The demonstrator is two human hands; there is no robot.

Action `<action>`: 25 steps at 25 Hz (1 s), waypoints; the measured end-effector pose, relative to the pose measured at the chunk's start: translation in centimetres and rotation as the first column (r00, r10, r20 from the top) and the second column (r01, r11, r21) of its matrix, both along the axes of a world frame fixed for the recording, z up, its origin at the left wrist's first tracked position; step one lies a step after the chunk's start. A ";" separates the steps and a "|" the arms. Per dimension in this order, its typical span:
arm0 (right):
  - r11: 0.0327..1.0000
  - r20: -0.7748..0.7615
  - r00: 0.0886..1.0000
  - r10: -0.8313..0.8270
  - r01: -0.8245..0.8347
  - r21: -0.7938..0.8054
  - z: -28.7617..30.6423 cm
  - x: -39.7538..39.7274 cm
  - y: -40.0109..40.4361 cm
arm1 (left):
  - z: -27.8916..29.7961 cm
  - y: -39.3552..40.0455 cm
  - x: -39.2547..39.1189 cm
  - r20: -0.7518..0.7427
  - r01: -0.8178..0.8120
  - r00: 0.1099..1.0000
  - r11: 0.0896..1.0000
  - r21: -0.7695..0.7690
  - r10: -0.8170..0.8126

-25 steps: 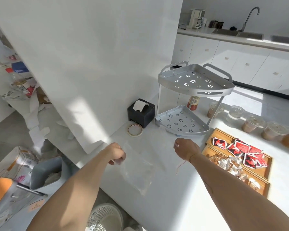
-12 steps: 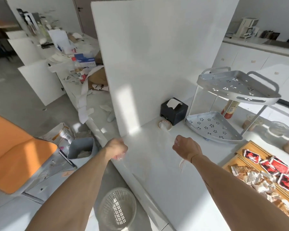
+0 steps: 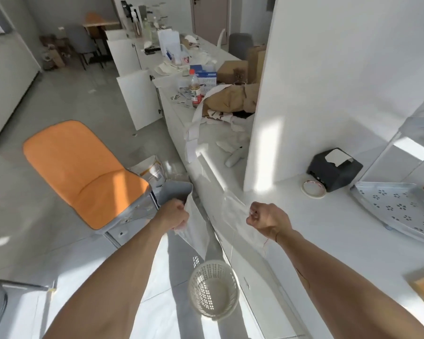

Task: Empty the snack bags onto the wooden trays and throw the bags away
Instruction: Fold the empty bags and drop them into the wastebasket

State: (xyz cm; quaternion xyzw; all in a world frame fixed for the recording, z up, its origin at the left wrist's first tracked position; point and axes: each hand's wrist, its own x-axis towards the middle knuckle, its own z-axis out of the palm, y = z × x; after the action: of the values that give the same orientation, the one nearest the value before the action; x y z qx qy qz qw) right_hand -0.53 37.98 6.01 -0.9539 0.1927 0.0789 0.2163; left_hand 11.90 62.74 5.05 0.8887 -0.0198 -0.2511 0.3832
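Both hands point(image 3: 173, 214) point(image 3: 267, 221) fisted, forearms outstretched

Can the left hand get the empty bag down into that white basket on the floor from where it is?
Probably yes. The left hand grips the clear bag past the counter edge, and the white basket stands open below with nothing between. The right hand also grips the bag.

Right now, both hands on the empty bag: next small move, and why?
Probably carry the clear plastic bag down over the white mesh wastebasket and let go. The left hand and right hand hold it stretched past the counter edge, it looks empty, and the basket stands on the floor just below.
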 end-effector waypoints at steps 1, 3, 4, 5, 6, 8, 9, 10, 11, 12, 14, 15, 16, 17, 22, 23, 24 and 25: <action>1.000 -0.015 1.000 0.026 -0.026 0.008 -0.3 0.5 0.9 | -0.4 1.0 0.1 -0.004 -0.014 1.000 1.000 0.009 0.014; 0.998 -0.066 0.996 0.068 -0.068 0.004 -0.9 1.3 2.5 | -1.4 2.6 -0.1 -0.032 -0.058 0.998 0.998 0.021 0.059; 0.996 -0.090 0.992 0.090 -0.092 -0.009 -1.2 1.6 3.2 | -2.0 3.4 -0.3 -0.051 -0.084 0.995 0.996 0.026 0.086; 0.993 -0.102 0.989 0.111 -0.114 -0.022 -1.8 1.8 3.8 | -2.6 3.9 -0.4 -0.071 -0.102 0.992 0.994 0.036 0.105; 0.991 -0.108 0.986 0.127 -0.131 -0.030 -2.5 2.0 4.4 | -3.5 4.5 -0.4 -0.092 -0.118 0.988 0.992 0.052 0.123; 0.989 -0.117 0.983 0.144 -0.147 -0.021 -4.2 2.0 5.4 | -5.3 5.2 -0.7 -0.131 -0.121 0.983 0.990 0.077 0.130; 0.989 -0.123 0.982 0.143 -0.146 -0.018 -5.2 1.9 5.8 | -6.2 5.5 -0.9 -0.149 -0.123 0.980 0.988 0.093 0.136; 0.991 -0.128 0.983 0.130 -0.134 -0.020 -6.2 1.9 6.1 | -7.3 5.7 -0.9 -0.164 -0.129 0.976 0.986 0.110 0.146; 0.993 -0.132 0.985 0.110 -0.113 -0.015 -7.5 1.9 6.4 | -8.7 5.7 -1.1 -0.175 -0.137 0.972 0.984 0.114 0.155; 0.996 -0.134 0.988 0.081 -0.083 -0.011 -8.9 1.7 6.6 | -10.2 5.7 -1.5 -0.180 -0.146 0.970 0.983 0.112 0.164; 0.999 -0.148 0.988 0.038 -0.041 -0.021 -11.9 1.4 6.7 | -13.0 5.5 -2.6 -0.180 -0.177 0.965 0.979 0.102 0.193; 0.999 -0.158 0.987 0.023 -0.027 -0.023 -13.4 1.3 6.9 | -14.5 5.3 -3.1 -0.189 -0.180 0.962 0.978 0.107 0.198; 1.000 -0.165 0.986 0.015 -0.018 -0.018 -15.3 1.3 7.1 | -16.6 5.2 -3.4 -0.202 -0.185 0.958 0.976 0.115 0.206; 1.000 -0.174 0.985 0.014 -0.016 -0.010 -17.0 1.3 7.3 | -18.3 5.0 -4.0 -0.209 -0.191 0.954 0.973 0.128 0.215; 0.997 -0.291 0.954 -0.074 0.079 0.005 -27.2 1.4 8.2 | -27.5 3.4 -5.7 -0.205 -0.209 0.946 0.957 0.201 0.249; 0.995 -0.318 0.944 -0.087 0.095 0.009 -29.7 1.3 8.1 | -29.9 3.1 -5.9 -0.205 -0.219 0.943 0.953 0.210 0.262; 0.995 -0.349 0.933 -0.090 0.098 0.006 -32.4 1.4 8.0 | -32.7 2.9 -5.9 -0.213 -0.232 0.937 0.950 0.211 0.276; 0.993 -0.371 0.923 -0.103 0.114 0.008 -35.0 1.6 7.9 | -35.5 2.7 -6.0 -0.223 -0.234 0.934 0.949 0.211 0.280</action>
State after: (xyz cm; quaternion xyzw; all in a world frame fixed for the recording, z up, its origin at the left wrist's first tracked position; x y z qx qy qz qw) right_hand 1.04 45.92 -28.97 -0.9065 0.2813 0.2479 0.1941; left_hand 5.91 65.44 -30.40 0.8758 0.1683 -0.3093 0.3301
